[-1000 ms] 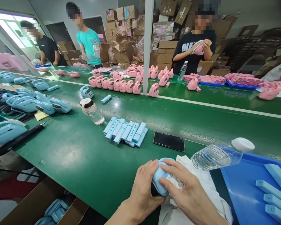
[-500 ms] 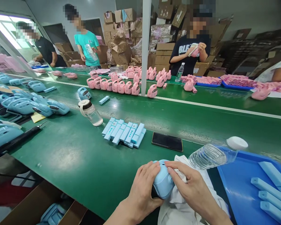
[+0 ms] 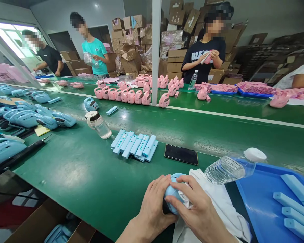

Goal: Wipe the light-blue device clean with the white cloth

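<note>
Blue shell [image 3: 171, 193] is in the person's two hands, at the near edge of a big green table [image 3: 66, 168]. I cannot tell if its bottom touches anything. On the right side of the table is a blue tray [image 3: 253, 199], with four long blue bars [image 3: 300, 211] lying in it. A white cloth [image 3: 218, 192] lies crumpled between the tray and the hands. A clear water bottle [image 3: 225, 168] with a white cap lies tipped over, near the tray and the cloth. The left hand [image 3: 154, 199] is curled around the left side of the shell, fingers on top and thumb low down, and it has a good hold. The right hand [image 3: 201, 206] has its fingers bent and nearly closed, pressing a white wad [image 3: 186, 199] on the shell's right side. Past the hands lies a flat black phone [image 3: 181, 154]. Left of the phone is a pile of small blue sticks [image 3: 134, 145].
</note>
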Demonstrator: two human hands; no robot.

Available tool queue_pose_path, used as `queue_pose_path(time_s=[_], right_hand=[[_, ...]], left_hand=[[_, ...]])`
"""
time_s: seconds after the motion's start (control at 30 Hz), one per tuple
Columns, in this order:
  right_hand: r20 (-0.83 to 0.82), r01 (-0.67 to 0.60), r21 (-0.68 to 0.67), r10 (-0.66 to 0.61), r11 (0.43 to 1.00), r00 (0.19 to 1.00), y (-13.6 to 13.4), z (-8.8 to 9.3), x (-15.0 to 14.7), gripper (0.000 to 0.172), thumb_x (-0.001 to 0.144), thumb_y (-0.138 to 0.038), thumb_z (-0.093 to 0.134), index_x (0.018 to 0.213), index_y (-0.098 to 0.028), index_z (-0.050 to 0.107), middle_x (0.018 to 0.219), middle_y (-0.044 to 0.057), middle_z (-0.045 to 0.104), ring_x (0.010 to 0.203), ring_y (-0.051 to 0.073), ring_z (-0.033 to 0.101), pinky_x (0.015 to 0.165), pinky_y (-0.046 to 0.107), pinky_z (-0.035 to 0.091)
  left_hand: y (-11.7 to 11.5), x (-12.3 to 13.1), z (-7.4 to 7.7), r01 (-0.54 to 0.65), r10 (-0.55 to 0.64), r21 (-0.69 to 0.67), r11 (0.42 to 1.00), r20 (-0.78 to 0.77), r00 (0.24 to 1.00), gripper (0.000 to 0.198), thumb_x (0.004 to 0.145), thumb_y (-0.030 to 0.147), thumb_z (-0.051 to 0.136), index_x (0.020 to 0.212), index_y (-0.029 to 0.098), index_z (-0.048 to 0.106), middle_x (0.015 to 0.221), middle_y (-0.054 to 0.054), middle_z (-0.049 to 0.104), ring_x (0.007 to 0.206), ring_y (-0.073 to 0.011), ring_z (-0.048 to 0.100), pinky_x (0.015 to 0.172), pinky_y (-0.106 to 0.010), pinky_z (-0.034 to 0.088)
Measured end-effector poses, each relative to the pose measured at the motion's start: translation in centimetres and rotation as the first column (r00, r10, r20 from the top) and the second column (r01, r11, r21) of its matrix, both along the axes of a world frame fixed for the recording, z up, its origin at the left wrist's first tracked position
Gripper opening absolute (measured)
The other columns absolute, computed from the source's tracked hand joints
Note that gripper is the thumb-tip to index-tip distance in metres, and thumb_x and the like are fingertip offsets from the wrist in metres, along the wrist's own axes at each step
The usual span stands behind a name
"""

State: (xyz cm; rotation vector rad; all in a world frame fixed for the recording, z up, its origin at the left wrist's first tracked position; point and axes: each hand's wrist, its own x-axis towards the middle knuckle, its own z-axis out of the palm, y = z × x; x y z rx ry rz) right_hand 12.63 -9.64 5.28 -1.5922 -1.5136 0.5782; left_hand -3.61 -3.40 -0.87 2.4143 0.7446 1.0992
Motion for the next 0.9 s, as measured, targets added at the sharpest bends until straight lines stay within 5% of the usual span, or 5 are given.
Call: queue_pose_path(time_s=[0.17,0.37,0.53,0.63,0.9], right_hand=[[-0.13,0.337,-0.149,-0.356,0.93,0.925,1.5,0.4,2.7,0.036,0.092,-0.061,0.062,0.094,-0.028,0.075,0.105,0.006,0.073,0.104,0.028,0.067,0.089,0.04,0.054],[-0.775,0.428,-0.32,-0.493,0.845,0.394,1.7,1.3,3.1,0.057,0.088,-0.07,0.059,0.118,-0.024,0.071,0.118,0.009,0.075,0.106,0.027,0.07,0.075,0.03,0.06],[-0.457,0.274,0.076,-0.211,0.959,0.864,0.8,0.6,-0.9,0.037,0.092,-0.05,0.067,0.124,-0.032,0.073,0.144,0.006,0.065,0.135,0.031,0.057,0.112,0.044,0.051],[-0.346,0.261,0.034,-0.234,0.965,0.909,0.8,-0.9,-0.5,0.034,0.092,-0.055,0.066,0.116,-0.034,0.078,0.148,0.005,0.062,0.144,0.036,0.048,0.123,0.058,0.037],[-0.949,0.099,-0.282,-0.293,0.954,0.118,1.0,-0.8,-2.8,0.067,0.088,-0.068,0.068,0.141,-0.029,0.058,0.142,0.005,0.068,0.124,0.031,0.066,0.09,0.04,0.064]], left_hand=[[-0.4,0.0,0.5,-0.101,0.127,-0.282,0.954,0.076,0.989,0.09,0.067,0.024,0.078,0.147,0.031,0.039,0.138,-0.011,0.067,0.121,-0.0354,0.069,0.099,-0.057,0.062],[-1.1,0.3,3.8,-0.063,0.333,-0.793,0.606,0.182,0.925,0.084,0.066,0.038,0.077,0.144,0.029,0.046,0.138,-0.009,0.063,0.116,-0.0347,0.067,0.095,-0.048,0.06],[-1.2,1.6,5.3,0.014,0.422,-0.814,0.581,0.316,0.85,0.085,0.065,0.043,0.084,0.142,0.023,0.054,0.137,-0.012,0.066,0.122,-0.0358,0.065,0.105,-0.043,0.056],[-1.0,1.5,6.1,0.03,0.51,-0.837,0.547,0.361,0.781,0.083,0.066,0.047,0.087,0.138,0.022,0.054,0.133,-0.013,0.067,0.114,-0.0337,0.068,0.093,-0.038,0.061],[-1.0,1.6,7.2,0.37,0.572,-0.871,0.323,0.491,0.657,0.068,0.08,0.067,0.073,0.127,0.021,0.054,0.113,-0.012,0.074,0.104,-0.0327,0.07,0.081,-0.037,0.061]])
